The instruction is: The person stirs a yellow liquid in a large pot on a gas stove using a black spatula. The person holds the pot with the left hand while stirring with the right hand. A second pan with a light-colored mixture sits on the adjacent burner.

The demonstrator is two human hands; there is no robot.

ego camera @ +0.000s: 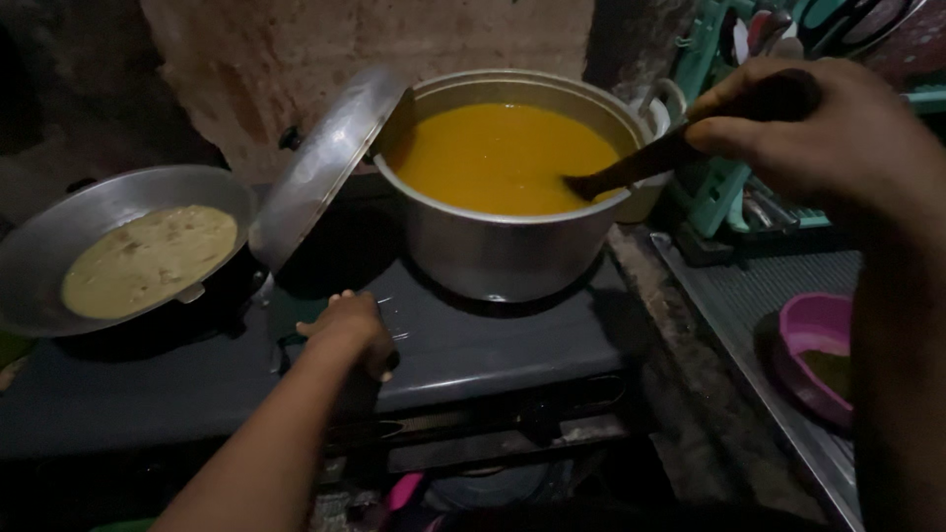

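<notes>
A large metal pot (512, 251) full of thick orange soup (503, 153) stands on a dark stove top (493, 340). My right hand (828, 133) grips the dark handle of a wooden spoon (631, 167), whose far end dips into the soup at the pot's right side. The pot's metal lid (320, 163) leans tilted against the pot's left rim. My left hand (350, 330) rests on the stove top in front of the lid, fingers curled, with nothing visible in it.
A shallow metal pan (44, 246) of pale creamy food sits on the stove at the left. At right are a metal draining surface (778, 286), a pink bowl (813, 330) and a green dish rack (719, 187). A rough wall rises behind the pot.
</notes>
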